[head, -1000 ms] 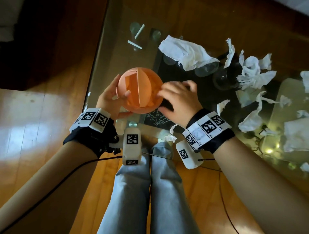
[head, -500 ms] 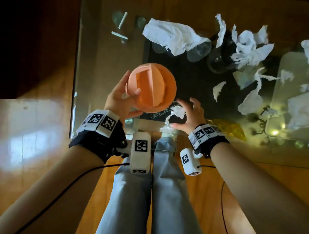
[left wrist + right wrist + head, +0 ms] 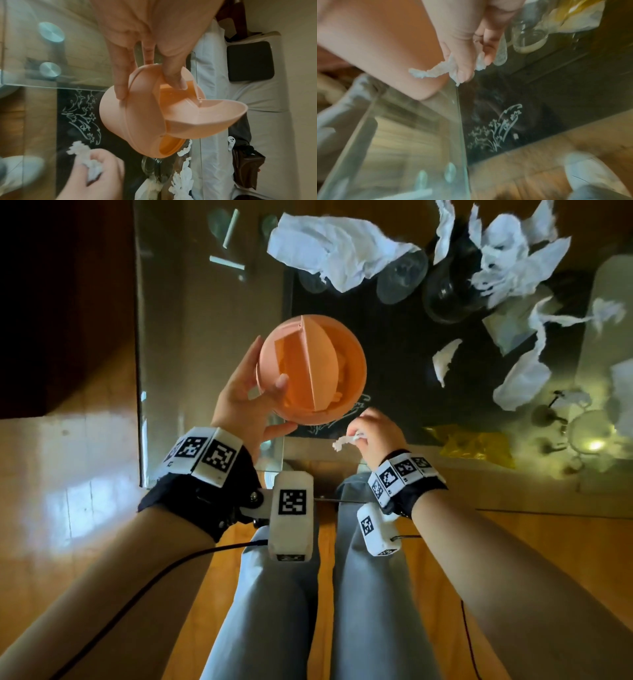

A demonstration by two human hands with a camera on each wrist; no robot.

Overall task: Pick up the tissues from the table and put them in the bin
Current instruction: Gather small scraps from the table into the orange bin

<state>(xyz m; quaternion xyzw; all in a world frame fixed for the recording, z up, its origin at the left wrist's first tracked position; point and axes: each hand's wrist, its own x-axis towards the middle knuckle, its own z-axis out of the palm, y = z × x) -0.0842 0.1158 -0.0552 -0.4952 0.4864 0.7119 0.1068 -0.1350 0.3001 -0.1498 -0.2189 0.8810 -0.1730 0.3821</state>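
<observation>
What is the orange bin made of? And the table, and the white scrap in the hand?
The orange bin looks like matte moulded plastic: smooth, even colour, thin swing lid. The table seems to be clear glass: the floor shows through and it has a greenish edge. The white scrap looks like soft tissue paper, torn and crumpled.

Dim, warm indoor light with glare and blur.
Window glare washed the floor at nine o'clock; the right-wrist view smeared with motion; edges bowed.
</observation>
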